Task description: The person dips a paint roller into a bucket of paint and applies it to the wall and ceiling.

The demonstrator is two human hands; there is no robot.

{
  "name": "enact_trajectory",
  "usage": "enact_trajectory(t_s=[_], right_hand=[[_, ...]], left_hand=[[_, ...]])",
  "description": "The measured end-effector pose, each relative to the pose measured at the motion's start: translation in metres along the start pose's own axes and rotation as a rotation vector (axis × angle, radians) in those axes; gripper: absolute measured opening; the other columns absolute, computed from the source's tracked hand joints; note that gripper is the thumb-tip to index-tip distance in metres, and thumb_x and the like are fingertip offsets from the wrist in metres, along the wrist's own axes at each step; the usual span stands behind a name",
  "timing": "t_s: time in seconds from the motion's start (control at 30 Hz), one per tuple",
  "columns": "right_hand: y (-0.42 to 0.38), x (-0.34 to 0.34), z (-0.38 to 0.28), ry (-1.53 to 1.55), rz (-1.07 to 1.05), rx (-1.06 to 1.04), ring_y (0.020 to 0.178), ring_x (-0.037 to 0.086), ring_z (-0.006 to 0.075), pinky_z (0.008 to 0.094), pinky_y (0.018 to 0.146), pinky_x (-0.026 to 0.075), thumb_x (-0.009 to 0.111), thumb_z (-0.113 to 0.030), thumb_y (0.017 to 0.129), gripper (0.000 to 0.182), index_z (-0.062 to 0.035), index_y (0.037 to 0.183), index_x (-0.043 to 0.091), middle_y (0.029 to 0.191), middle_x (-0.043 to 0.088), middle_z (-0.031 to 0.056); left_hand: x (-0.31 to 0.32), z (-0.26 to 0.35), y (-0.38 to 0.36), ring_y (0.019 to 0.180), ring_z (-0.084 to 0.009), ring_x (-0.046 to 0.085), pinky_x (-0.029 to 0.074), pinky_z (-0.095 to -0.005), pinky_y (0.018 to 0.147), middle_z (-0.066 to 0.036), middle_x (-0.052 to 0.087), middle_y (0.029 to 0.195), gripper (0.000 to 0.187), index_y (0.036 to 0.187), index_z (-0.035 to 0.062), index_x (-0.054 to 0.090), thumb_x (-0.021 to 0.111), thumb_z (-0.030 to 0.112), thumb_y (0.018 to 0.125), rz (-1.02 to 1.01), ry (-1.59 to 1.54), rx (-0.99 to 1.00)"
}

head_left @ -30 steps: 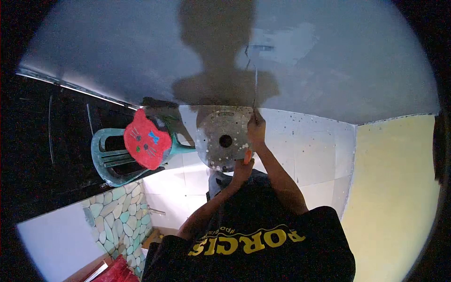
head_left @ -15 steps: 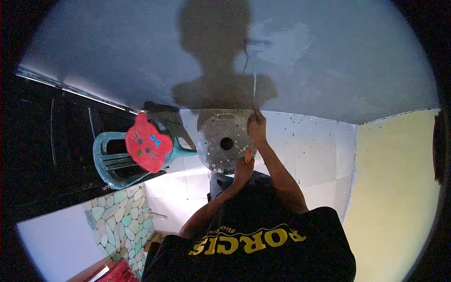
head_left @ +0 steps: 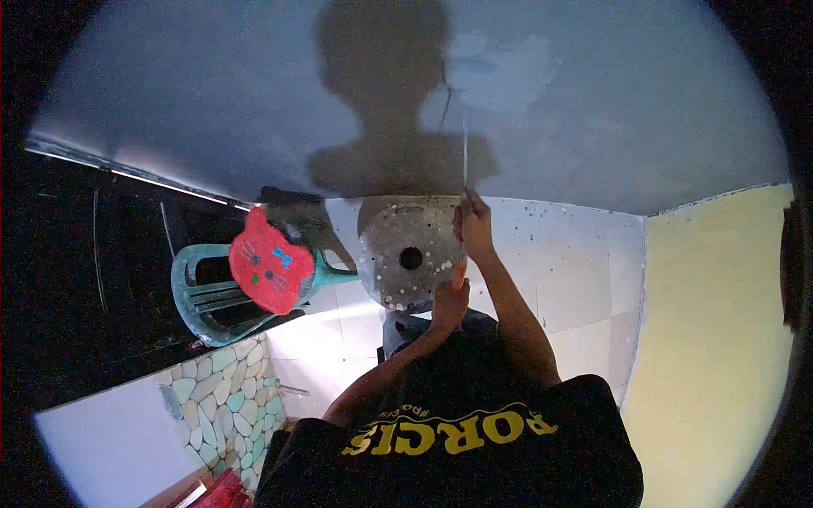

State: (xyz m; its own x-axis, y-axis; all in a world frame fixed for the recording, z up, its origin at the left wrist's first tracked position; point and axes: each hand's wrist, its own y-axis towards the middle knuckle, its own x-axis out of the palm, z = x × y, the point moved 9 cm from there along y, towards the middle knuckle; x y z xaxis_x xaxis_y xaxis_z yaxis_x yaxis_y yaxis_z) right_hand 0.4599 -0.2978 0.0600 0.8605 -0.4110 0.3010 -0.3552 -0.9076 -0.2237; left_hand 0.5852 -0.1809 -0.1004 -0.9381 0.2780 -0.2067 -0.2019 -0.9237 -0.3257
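Note:
My right hand (head_left: 474, 224) is closed, with its fingers pinched around the lower end of a thin pale cable (head_left: 465, 148) that runs up in front of the grey wall. Below it, my left hand (head_left: 451, 303) is wrapped around a small orange-handled tool (head_left: 460, 275); most of the tool is hidden by the fingers. Both hands are at the right edge of a round grey stool seat (head_left: 394, 275), which is speckled with pale paint spots and has a dark hole in its middle.
A green plastic chair (head_left: 199, 292) stands to the left, carrying a red cat-shaped cushion (head_left: 271, 262). The grey wall (head_left: 610, 127) rises ahead, bearing my shadow. On the right is a yellow wall (head_left: 711, 339). Pebble-patterned tiling (head_left: 229, 398) shows at lower left above pale floor tiles.
Both hands have shifted slightly right. The cable in my right hand hangs straighter now, and the orange part in my left hand is more hidden.

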Motion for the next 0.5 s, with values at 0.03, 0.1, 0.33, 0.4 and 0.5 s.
enact_trajectory(t_s=[0.03, 0.1, 0.33, 0.4, 0.5], right_hand=[[0.001, 0.007, -0.021, -0.008, -0.063, -0.082, 0.041, 0.032, 0.0059, 0.0246, 0.036, 0.029, 0.043, -0.027, 0.101, 0.038, -0.0084, 0.134, 0.049, 0.055, 0.037, -0.0053], [0.003, 0.012, -0.051, -0.016, -0.056, -0.096, 0.042, 0.034, 0.0046, 0.023, 0.037, 0.029, 0.044, -0.026, 0.101, 0.036, -0.0076, 0.131, 0.051, 0.056, 0.04, -0.0056], [0.011, -0.038, 0.046, -0.065, 0.084, 0.047, 0.04, 0.034, 0.0061, 0.0259, 0.035, 0.028, 0.046, -0.028, 0.1, 0.037, -0.0117, 0.133, 0.048, 0.051, 0.036, -0.0047], [0.008, -0.044, 0.069, 0.043, 0.044, 0.151, 0.04, 0.034, 0.0066, 0.026, 0.034, 0.028, 0.045, -0.025, 0.1, 0.034, -0.0104, 0.13, 0.05, 0.051, 0.036, -0.0049], [-0.001, -0.039, 0.046, -0.045, 0.09, 0.184, 0.04, 0.033, 0.0059, 0.0251, 0.035, 0.027, 0.047, -0.027, 0.099, 0.029, -0.0103, 0.123, 0.053, 0.053, 0.037, -0.0052]], left_hand=[[0.005, -0.014, 0.007, 0.068, -0.0443, 0.062, 0.047, -0.0493, 0.059, -0.024, 0.06, 0.067, 0.033, 0.079, -0.0051, 0.058, 0.062, 0.026, 0.086, 0.022, -0.232, 0.013], [-0.005, 0.053, 0.003, 0.068, -0.0431, 0.062, 0.046, -0.0482, 0.058, -0.023, 0.06, 0.067, 0.032, 0.08, -0.0053, 0.058, 0.062, 0.026, 0.086, 0.059, 0.054, 0.101], [0.007, 0.07, -0.024, 0.068, -0.04, 0.063, 0.046, -0.0465, 0.057, -0.025, 0.061, 0.069, 0.035, 0.079, -0.0065, 0.058, 0.063, 0.028, 0.085, -0.116, 0.4, 0.124], [0.003, 0.058, -0.036, 0.068, -0.0407, 0.063, 0.046, -0.0473, 0.057, -0.024, 0.062, 0.067, 0.035, 0.076, -0.0055, 0.058, 0.062, 0.029, 0.085, -0.105, 0.261, -0.115], [0.015, 0.03, -0.035, 0.067, -0.0412, 0.064, 0.047, -0.046, 0.057, -0.023, 0.061, 0.064, 0.037, 0.071, -0.0045, 0.058, 0.062, 0.029, 0.086, -0.07, 0.15, -0.129]])
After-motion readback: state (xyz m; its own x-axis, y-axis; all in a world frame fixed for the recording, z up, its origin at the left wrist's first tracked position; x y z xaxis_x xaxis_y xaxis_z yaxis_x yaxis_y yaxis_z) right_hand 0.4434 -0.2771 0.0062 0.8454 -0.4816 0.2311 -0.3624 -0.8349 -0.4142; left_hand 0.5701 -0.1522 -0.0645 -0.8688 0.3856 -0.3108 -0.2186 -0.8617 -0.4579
